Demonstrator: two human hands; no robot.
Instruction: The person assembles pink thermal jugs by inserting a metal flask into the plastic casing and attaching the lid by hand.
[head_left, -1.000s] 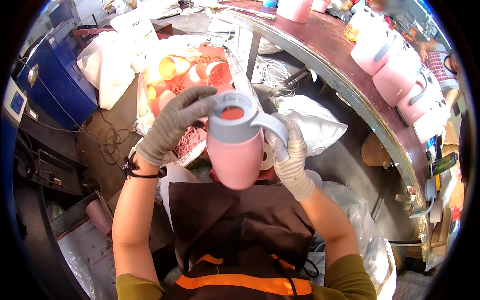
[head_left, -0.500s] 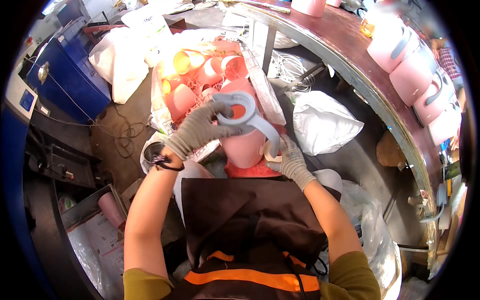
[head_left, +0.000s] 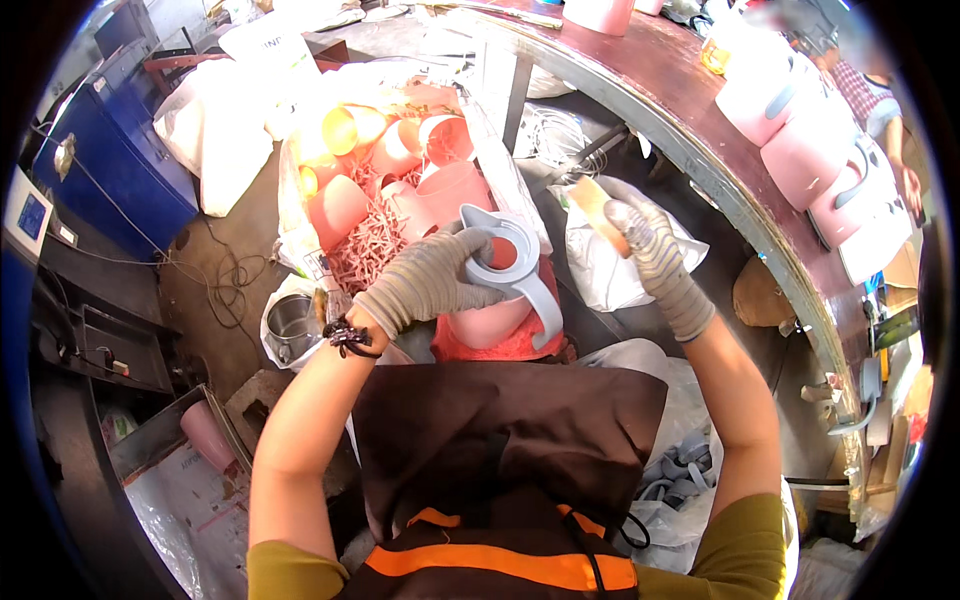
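A pink jug body (head_left: 485,328) stands in front of my lap on a red support (head_left: 448,346), whose material I cannot make out. On its top sits a grey collar with a spout and a curved handle (head_left: 541,302). My left hand (head_left: 425,280), in a striped knit glove, grips the collar, its thumb and fingers closed round the near-left side. My right hand (head_left: 657,262), gloved alike, is raised to the right of the jug, apart from it. Its fingers are closed on a tan, wood-like block (head_left: 598,214) that tilts up to the left.
Ahead, a sack-lined container (head_left: 290,215) holds several pink jug bodies and pink strips. The curved bench (head_left: 660,75) on the right carries finished-looking pink jugs (head_left: 800,165). A metal mug (head_left: 291,318) stands left, grey parts (head_left: 685,468) lie right. A co-worker's arm (head_left: 905,180) shows far right.
My right hand has lifted up and right from beside the grey handle, bringing the tan block clear of the jug. My left hand stays on the collar; the view has shifted slightly.
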